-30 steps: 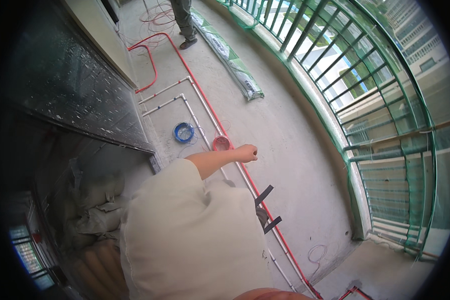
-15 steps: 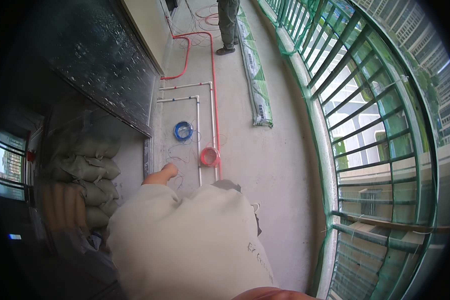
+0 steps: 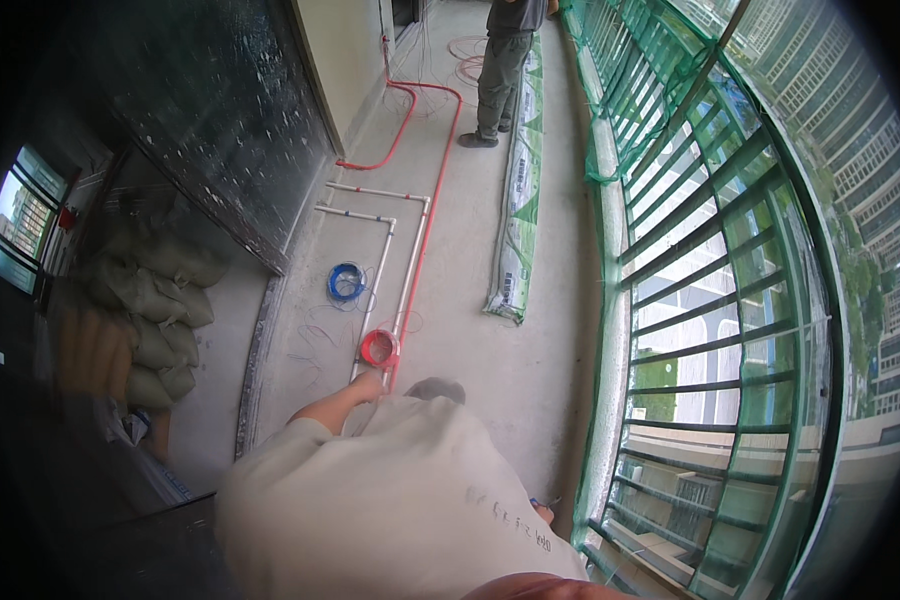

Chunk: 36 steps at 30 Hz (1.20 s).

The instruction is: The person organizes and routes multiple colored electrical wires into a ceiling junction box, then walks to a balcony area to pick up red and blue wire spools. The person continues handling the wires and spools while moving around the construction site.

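My left hand point(image 3: 368, 383) reaches down to the floor, just below a coil of red wire point(image 3: 379, 348) and over two white pipes point(image 3: 393, 232). Its fingers are too hidden to show what they hold. Only a bit of my right hand point(image 3: 543, 511) shows past my shirt, low on the right. A small blue and dark thing, too small to name, sticks out from it. Farther up and left lies a coil of blue wire point(image 3: 346, 282) with loose strands. A red conduit point(image 3: 437, 192) runs along the white pipes.
A person point(image 3: 503, 75) stands ahead beside a long wrapped bundle point(image 3: 519, 210). Green railing point(image 3: 735, 290) with netting borders the right side. At left are a dusty glass panel point(image 3: 225, 110), a door track point(image 3: 260, 350) and stacked sacks point(image 3: 165, 340).
My left hand has moved down and right, to the red coil. Part of my right hand has come into view. The view has shifted, showing more of the standing person.
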### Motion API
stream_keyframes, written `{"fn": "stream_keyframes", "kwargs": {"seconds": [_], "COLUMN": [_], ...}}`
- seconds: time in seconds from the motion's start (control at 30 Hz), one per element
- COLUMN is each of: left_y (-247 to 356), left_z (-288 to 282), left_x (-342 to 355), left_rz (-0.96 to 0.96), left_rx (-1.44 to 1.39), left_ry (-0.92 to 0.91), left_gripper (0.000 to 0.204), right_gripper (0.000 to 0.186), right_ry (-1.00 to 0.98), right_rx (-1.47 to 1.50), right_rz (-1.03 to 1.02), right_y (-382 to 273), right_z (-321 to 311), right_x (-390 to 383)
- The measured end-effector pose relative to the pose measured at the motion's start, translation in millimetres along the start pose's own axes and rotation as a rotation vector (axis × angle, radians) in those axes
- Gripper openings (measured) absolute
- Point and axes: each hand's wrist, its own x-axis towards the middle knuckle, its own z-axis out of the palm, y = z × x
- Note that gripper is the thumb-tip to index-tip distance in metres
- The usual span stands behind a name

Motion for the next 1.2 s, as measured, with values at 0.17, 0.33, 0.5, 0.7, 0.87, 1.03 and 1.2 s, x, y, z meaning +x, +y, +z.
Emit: {"fn": "stream_keyframes", "kwargs": {"seconds": [0.17,0.33,0.5,0.7,0.87,1.03,1.2], "left_y": [65,108,99,111,171,120,171], "left_z": [-31,-46,22,169,267,344,361], "left_x": [26,10,-20,-94,-144,-159,-202], "left_rz": [0.017,-0.097,-0.308,-0.562,-0.59,-0.319,-0.692], "left_rx": [-0.324,-0.46,-0.742,-0.907,-0.822,-0.005,-0.911], "left_ry": [0.295,0.457,0.609,0.472,0.365,0.506,0.53], "left_gripper": [0.017,0.017,0.013,0.01,0.012,0.013,0.013], "right_gripper": [0.019,0.02,0.024,0.018,0.026,0.023,0.011], "right_ry": [-0.005,-0.178,-0.287,-0.424,-0.477,-0.507,-0.649], "right_rx": [0.047,0.142,-0.215,-0.703,-0.848,-0.653,-0.404], "right_rz": [-0.098,-0.035,-0.286,-0.783,-0.516,-0.428,-0.286], "right_y": [-86,-184,-167,-135,-220,-231,-318], "right_z": [-18,-41,-66,-105,-140,-71,-42], "right_x": [81,130,250,448,487,568,497]}}
